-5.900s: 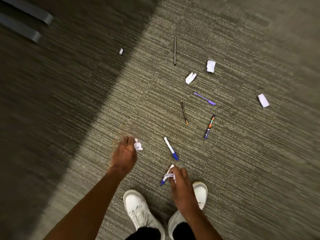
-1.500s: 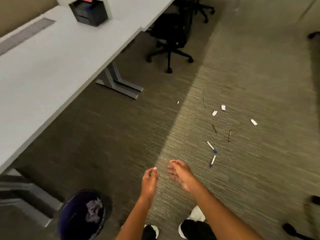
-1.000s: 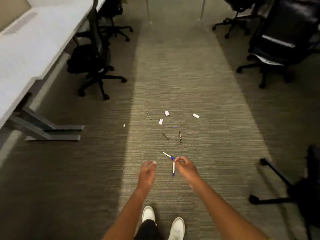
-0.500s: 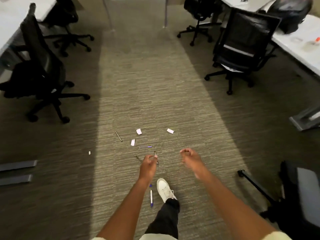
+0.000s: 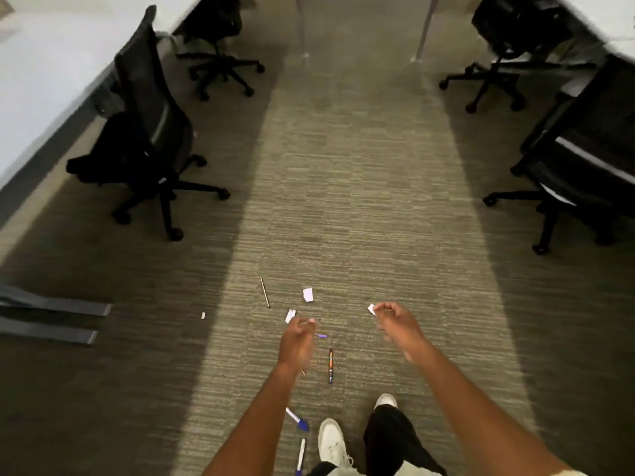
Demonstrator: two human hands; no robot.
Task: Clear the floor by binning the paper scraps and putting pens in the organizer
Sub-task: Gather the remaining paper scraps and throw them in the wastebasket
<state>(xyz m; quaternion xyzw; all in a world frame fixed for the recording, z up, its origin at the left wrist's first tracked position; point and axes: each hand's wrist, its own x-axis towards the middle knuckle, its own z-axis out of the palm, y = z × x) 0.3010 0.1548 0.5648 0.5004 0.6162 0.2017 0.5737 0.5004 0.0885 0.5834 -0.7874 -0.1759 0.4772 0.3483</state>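
Pens and paper scraps lie on the floor (image 5: pixel 343 207) about the left hand (image 5: pixel 296 341). Both hands hang above it, fingers loosely curled, holding nothing. Right hand (image 5: pixel 395 324) is well apart from the left; a scrap (image 5: pixel 371 309) shows just beyond its fingertips. Multicolour pen (image 5: pixel 330 365) lies just right of the left hand; two scraps (image 5: pixel 308 294) (image 5: pixel 290 316) and a thin pen (image 5: pixel 265 292) beyond; blue pens (image 5: pixel 297 420) (image 5: pixel 301 455) nearer, beside the shoes (image 5: pixel 331 441).

A single head-worn camera looks forward and steeply down from standing height along the pale carpet strip (image 5: pixel 343 201). Both forearms reach in from the bottom edge over that strip, shoes directly below. Office chairs (image 5: pixel 147 149) flank the strip on both sides, and a worktop (image 5: pixel 44 73) lies left of it, farther off.
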